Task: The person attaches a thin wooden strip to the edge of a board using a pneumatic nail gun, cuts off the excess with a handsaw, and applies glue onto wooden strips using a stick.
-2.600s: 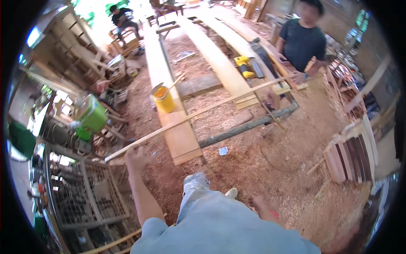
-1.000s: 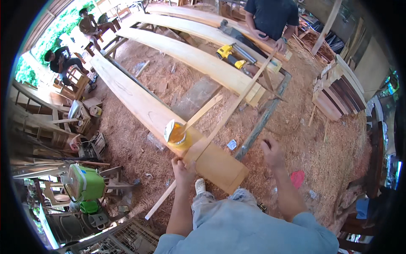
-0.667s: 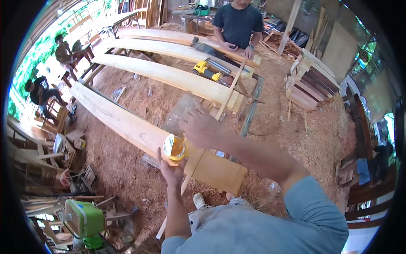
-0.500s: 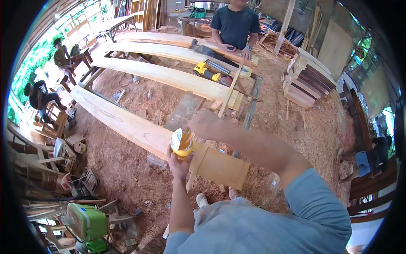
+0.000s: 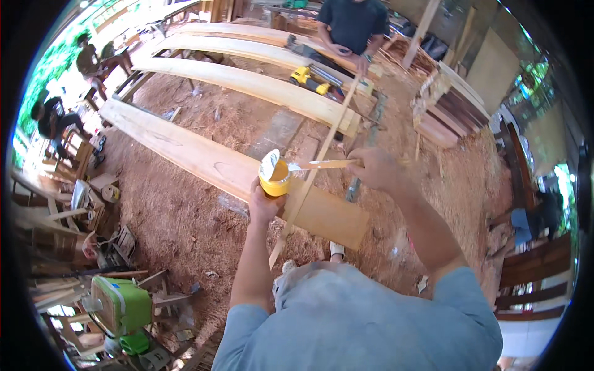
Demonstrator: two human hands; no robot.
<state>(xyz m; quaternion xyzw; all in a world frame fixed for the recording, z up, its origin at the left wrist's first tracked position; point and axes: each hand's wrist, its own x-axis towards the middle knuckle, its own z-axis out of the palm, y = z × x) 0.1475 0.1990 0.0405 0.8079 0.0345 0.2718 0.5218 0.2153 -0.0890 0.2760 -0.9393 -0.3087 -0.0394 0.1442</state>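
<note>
In my left hand (image 5: 265, 205) is a small yellow tub (image 5: 276, 185), gripped from below and the side; a white flap, perhaps its peeled seal or lid, stands up at its rim. My right hand (image 5: 375, 168) is closed around one end of a flat wooden stick (image 5: 331, 164). White stuff coats the stick's other end, which is just beside the tub's rim. Beneath both hands lies a wide wooden plank (image 5: 210, 166). A long thin wooden strip (image 5: 314, 174) crosses over it and reaches toward the planks farther off.
More long planks (image 5: 247, 86) lie parallel beyond, with a yellow power tool (image 5: 307, 79) by them. A person in a dark shirt (image 5: 352, 28) stands at the far end. Stacked wood (image 5: 447, 106) is at right, a green box (image 5: 124, 304) at lower left. Two people sit at left.
My right hand has moved right, drawing the stick out of the tub, its white-coated end now showing. My left hand and the tub have shifted slightly up in view.
</note>
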